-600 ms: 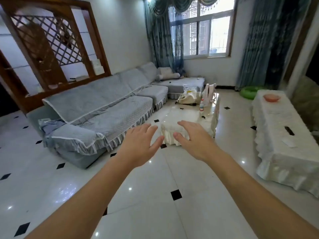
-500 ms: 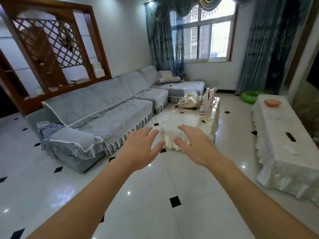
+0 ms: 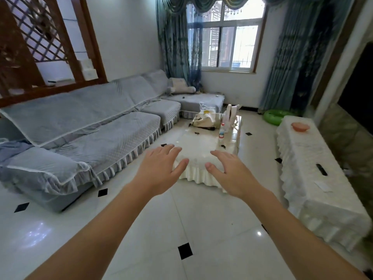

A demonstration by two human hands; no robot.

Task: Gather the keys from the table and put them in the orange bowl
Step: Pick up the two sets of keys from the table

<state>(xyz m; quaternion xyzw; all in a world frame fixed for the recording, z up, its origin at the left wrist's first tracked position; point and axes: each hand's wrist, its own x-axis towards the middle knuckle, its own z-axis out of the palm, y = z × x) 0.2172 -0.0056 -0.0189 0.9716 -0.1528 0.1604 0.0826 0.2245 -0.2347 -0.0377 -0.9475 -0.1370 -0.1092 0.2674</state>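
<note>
An orange bowl (image 3: 301, 126) sits at the far end of a long cloth-covered table (image 3: 314, 190) on the right. Small dark items that look like keys lie on the glossy low coffee table (image 3: 198, 147): one (image 3: 223, 146) near its right side, another (image 3: 197, 133) farther back. My left hand (image 3: 159, 170) and my right hand (image 3: 232, 172) are stretched out in front of me, palms down, fingers apart, holding nothing. Both hover in the air well short of the coffee table.
A grey sectional sofa (image 3: 84, 126) runs along the left. On the coffee table stand a plastic bottle (image 3: 221, 132) and bags (image 3: 207, 119). A dark remote (image 3: 321, 169) and paper lie on the right table. A green swim ring (image 3: 275, 116) lies by the curtains.
The view has moved forward toward the coffee table and tilted up slightly. Both hands stay outstretched and have spread a little farther apart.
</note>
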